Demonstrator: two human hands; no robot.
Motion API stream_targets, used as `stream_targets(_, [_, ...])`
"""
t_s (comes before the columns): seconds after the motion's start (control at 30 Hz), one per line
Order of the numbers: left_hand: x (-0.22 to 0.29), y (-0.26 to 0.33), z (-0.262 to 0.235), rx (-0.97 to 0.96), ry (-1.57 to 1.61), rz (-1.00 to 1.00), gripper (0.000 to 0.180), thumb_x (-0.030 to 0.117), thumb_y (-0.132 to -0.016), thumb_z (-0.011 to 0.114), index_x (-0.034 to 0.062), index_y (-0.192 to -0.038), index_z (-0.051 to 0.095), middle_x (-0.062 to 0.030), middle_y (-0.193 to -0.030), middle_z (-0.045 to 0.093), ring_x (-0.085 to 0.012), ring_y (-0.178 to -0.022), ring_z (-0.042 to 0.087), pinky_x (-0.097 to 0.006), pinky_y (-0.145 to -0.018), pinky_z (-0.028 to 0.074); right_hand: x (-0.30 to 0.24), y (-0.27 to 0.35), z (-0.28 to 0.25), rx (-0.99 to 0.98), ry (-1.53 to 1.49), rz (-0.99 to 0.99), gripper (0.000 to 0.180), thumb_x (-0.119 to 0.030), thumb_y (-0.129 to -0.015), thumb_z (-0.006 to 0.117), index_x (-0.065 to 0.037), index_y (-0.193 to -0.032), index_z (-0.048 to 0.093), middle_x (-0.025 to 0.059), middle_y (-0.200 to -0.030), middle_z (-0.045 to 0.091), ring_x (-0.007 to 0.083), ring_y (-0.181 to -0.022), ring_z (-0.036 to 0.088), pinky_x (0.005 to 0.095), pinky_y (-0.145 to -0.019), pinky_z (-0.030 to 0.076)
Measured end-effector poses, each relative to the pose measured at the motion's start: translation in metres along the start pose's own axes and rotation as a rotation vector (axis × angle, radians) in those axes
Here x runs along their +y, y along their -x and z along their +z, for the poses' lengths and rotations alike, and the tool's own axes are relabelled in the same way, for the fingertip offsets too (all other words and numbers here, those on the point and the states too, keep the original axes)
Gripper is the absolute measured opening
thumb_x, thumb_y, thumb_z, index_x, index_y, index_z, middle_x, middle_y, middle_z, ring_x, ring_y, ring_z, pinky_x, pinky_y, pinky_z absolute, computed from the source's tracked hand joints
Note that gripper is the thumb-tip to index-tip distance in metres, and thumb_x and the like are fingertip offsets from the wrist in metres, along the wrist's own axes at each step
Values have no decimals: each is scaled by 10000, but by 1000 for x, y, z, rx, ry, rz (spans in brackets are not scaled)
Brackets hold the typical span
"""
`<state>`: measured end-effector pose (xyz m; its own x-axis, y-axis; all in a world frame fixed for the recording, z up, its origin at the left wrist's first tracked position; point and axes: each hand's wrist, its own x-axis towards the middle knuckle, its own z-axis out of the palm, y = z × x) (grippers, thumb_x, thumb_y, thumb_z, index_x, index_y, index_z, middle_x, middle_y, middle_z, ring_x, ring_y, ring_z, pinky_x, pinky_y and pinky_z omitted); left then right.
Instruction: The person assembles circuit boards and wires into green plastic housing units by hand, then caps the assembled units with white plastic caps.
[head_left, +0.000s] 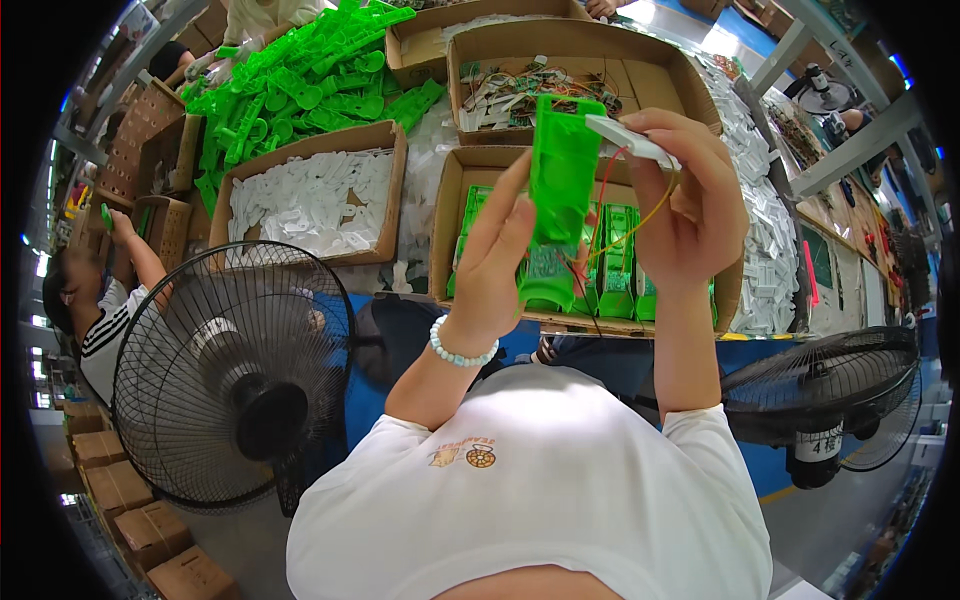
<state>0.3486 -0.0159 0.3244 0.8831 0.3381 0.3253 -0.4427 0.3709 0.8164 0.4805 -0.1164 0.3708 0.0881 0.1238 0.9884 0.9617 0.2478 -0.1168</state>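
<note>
A long green moulded-plastic housing (560,200) is held upright above a cardboard box of green parts (450,215), its long axis near vertical. It is gripped by the left hand (495,265), while a flat white plastic piece (632,140) is pinched at its top by the right hand (690,210); thin red and yellow wires (640,215) trail between

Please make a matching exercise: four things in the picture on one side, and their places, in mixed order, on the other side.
Things:
1. green plastic housing
2. bead bracelet
3. black standing fan
4. box of white parts

Places:
A. low on the person's left
B. between both hands
C. beside the heap of green parts
D. on the left wrist

Pairs: 1-B, 2-D, 3-A, 4-C
</note>
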Motion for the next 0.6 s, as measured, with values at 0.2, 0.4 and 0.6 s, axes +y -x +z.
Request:
stream_targets(0.2, [-5,9,-3,-106,17,-5,546,285,-1046,347,31,-1509,205,-252,-1089,581,-260,-673,649,-344,-530,562,6,8,5,54,-18,1,291,63,-766,708,10,-1039,622,133,-916,690,265,-797,666,312,-689,536])
stream_targets(0.4, [-7,14,0,-131,98,-57,537,268,-1050,335,32,-1512,197,-265,-1082,578,-274,-661,654,-356,-514,561,-3,-5,-1,-133,233,-51,296,45,-713,727,-29,-997,689,105,-893,672,263,-794,627,324,-661,512])
stream_targets(0.6, [-5,15,4,-109,230,-110,536,283,-1050,326,38,-1509,199,-277,-1067,569,-290,-629,652,-365,-481,557,-9,0,1,-100,136,117,311,67,-714,690,-27,-1010,698,98,-912,655,253,-813,625,308,-648,515])
